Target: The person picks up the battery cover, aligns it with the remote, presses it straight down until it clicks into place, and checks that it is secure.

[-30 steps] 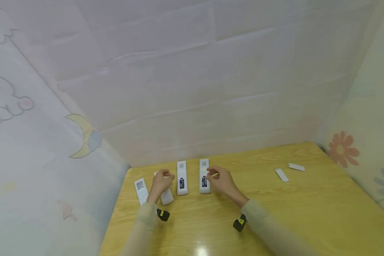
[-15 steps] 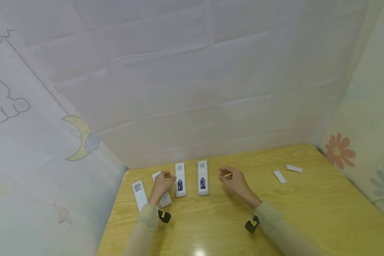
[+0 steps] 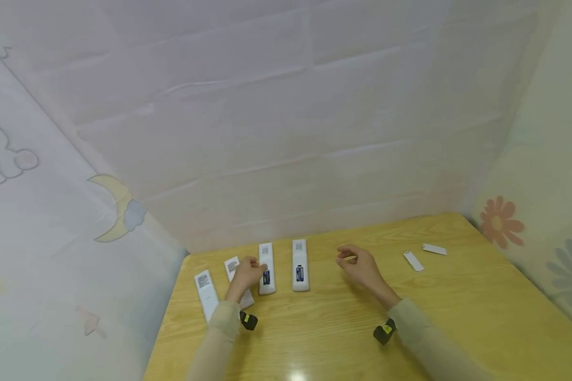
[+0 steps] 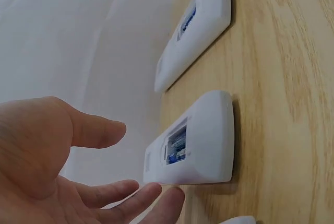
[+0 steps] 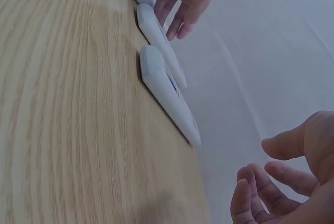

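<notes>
My left hand (image 3: pixel 247 274) hovers at a white remote control (image 3: pixel 268 287) lying back-up, its battery compartment uncovered with blue batteries (image 4: pixel 177 148) inside. In the left wrist view the thumb and fingers are spread apart, fingertips close to the remote's side, nothing between them. To its right lies a second white remote (image 3: pixel 300 256), also uncovered, with batteries (image 3: pixel 300 273) in it. My right hand (image 3: pixel 362 269) is held over the table right of that remote, fingers loosely bent and holding nothing.
Two more white remotes lie at the left, one (image 3: pixel 207 296) in the open and one (image 3: pixel 232 264) partly behind the left hand. Two white battery covers, one (image 3: pixel 413 261) nearer and one (image 3: pixel 434 248) farther back, lie on the wooden table (image 3: pixel 333 338). A fabric-covered wall (image 3: pixel 286 159) borders the back.
My right hand has moved right, away from the second remote, whose batteries now show fully. My left hand has shifted slightly toward the first uncovered remote. The head view has shifted a little.
</notes>
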The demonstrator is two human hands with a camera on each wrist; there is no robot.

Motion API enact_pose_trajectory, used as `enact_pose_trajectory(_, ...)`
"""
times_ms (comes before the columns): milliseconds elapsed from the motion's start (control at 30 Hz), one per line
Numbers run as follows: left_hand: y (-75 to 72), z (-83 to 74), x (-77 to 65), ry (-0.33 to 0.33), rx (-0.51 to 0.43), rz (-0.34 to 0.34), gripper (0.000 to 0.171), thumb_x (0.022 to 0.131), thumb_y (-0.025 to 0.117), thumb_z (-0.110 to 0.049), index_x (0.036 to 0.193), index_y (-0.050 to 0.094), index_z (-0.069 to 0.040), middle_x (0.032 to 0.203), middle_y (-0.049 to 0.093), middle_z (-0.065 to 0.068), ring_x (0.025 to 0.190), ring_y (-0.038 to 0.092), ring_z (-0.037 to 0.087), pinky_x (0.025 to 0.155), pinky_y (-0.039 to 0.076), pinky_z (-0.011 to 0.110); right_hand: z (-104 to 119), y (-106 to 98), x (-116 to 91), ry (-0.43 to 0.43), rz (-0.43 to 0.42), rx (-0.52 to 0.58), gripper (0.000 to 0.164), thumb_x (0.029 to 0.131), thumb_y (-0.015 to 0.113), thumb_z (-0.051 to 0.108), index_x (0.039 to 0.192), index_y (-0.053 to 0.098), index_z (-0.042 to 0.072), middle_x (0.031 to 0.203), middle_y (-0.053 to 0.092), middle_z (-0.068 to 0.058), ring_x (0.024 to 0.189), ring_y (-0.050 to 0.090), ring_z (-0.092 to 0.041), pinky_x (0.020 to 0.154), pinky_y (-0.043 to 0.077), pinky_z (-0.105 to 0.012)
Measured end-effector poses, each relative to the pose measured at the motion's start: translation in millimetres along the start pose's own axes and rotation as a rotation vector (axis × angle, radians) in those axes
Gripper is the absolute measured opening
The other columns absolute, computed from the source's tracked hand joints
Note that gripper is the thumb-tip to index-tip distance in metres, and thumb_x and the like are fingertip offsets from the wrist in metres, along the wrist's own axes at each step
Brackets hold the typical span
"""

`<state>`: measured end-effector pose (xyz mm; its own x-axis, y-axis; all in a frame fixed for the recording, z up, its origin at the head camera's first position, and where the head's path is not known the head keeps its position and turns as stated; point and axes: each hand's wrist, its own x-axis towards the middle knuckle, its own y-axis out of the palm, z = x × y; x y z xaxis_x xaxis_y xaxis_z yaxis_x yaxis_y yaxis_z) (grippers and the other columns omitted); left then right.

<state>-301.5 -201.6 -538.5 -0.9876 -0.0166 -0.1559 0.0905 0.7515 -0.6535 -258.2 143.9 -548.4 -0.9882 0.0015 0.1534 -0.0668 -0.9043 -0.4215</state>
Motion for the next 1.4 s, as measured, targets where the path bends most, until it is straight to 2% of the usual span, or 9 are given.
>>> enact_pose_trajectory(100,2.8,2.6,3.1,0.014,0.064,0.011,0.057,0.105,0.066,-0.03,0.142,0.052,0.01,0.137,0.062,0.026,0.123,0.062,0.04,0.105,0.055,0.055,-1.8,-5.7,-0.8,0.008,-0.008,-0.022,0.033,0.102,0.073,0.013,0.134,0.07,0.003,0.118,0.075,-0.017,0.097,0.072,-0.033,0.078,0.061,-0.037)
enact_pose_trajectory(300,9.0,3.3,10.6,0.004,0.129,0.007,0.045,0.104,0.066,-0.033,0.123,0.058,0.007,0.112,0.063,0.021,0.093,0.058,0.029,0.078,0.053,0.043,-10.4,-22.6,0.6,0.001,-0.027,-0.053,0.033,0.103,0.072,0.013,0.133,0.07,0.001,0.118,0.075,-0.019,0.095,0.072,-0.03,0.077,0.06,-0.034)
enact_pose_trajectory(533,16.2,-9.3,18.8,-0.031,0.181,0.009,0.054,0.106,0.062,-0.034,0.13,0.059,0.014,0.115,0.064,0.026,0.096,0.06,0.032,0.085,0.058,0.05,-23.8,-45.1,2.2,-0.012,-0.052,-0.09,0.033,0.103,0.071,0.014,0.133,0.068,-0.001,0.117,0.074,-0.021,0.096,0.072,-0.034,0.073,0.06,-0.033)
enact_pose_trajectory(667,17.8,-13.9,23.5,-0.059,0.188,-0.003,0.045,0.106,0.059,-0.032,0.12,0.064,0.011,0.103,0.065,0.022,0.087,0.06,0.031,0.073,0.056,0.044,-31.2,-55.3,4.0,-0.002,-0.059,-0.109,0.035,0.104,0.071,0.015,0.134,0.068,-0.001,0.118,0.074,-0.02,0.098,0.073,-0.036,0.074,0.061,-0.033)
enact_pose_trajectory(767,18.8,-16.3,26.8,-0.077,0.176,-0.044,0.035,0.104,0.06,-0.028,0.106,0.066,0.007,0.091,0.064,0.017,0.078,0.059,0.028,0.063,0.052,0.037,-35.5,-63.5,4.7,0.012,-0.066,-0.112,0.036,0.104,0.07,0.016,0.136,0.067,0.0,0.12,0.074,-0.021,0.099,0.073,-0.036,0.076,0.062,-0.037)
enact_pose_trajectory(867,20.3,-16.7,29.4,-0.088,0.156,-0.079,0.028,0.101,0.063,-0.023,0.101,0.065,0.005,0.086,0.063,0.015,0.074,0.059,0.026,0.06,0.051,0.035,-39.3,-71.7,4.1,0.021,-0.073,-0.119,0.037,0.105,0.07,0.017,0.137,0.066,-0.001,0.122,0.073,-0.022,0.101,0.074,-0.038,0.078,0.064,-0.042)
enact_pose_trajectory(1033,21.1,-11.8,34.3,-0.107,0.136,-0.078,0.03,0.101,0.068,-0.024,0.105,0.065,0.006,0.089,0.066,0.016,0.078,0.062,0.027,0.064,0.056,0.037,-45.5,-83.8,-0.8,0.014,-0.075,-0.143,0.038,0.105,0.069,0.018,0.137,0.065,-0.003,0.122,0.073,-0.024,0.102,0.073,-0.041,0.082,0.065,-0.048)
enact_pose_trajectory(1267,17.1,-13.9,35.3,-0.1,0.093,-0.055,0.038,0.1,0.073,-0.024,0.113,0.062,0.01,0.097,0.066,0.02,0.084,0.062,0.03,0.072,0.058,0.043,-52.5,-96.7,-1.7,0.005,-0.076,-0.16,0.038,0.105,0.069,0.017,0.136,0.065,-0.005,0.121,0.072,-0.026,0.1,0.074,-0.04,0.077,0.064,-0.037)
enact_pose_trajectory(1400,14.7,-13.8,35.0,-0.106,0.06,-0.059,0.043,0.097,0.076,-0.024,0.117,0.061,0.011,0.102,0.067,0.022,0.089,0.064,0.031,0.077,0.061,0.045,-56.6,-104.0,-1.6,-0.001,-0.084,-0.169,0.038,0.105,0.069,0.016,0.135,0.065,-0.006,0.12,0.072,-0.027,0.101,0.074,-0.042,0.077,0.065,-0.04)
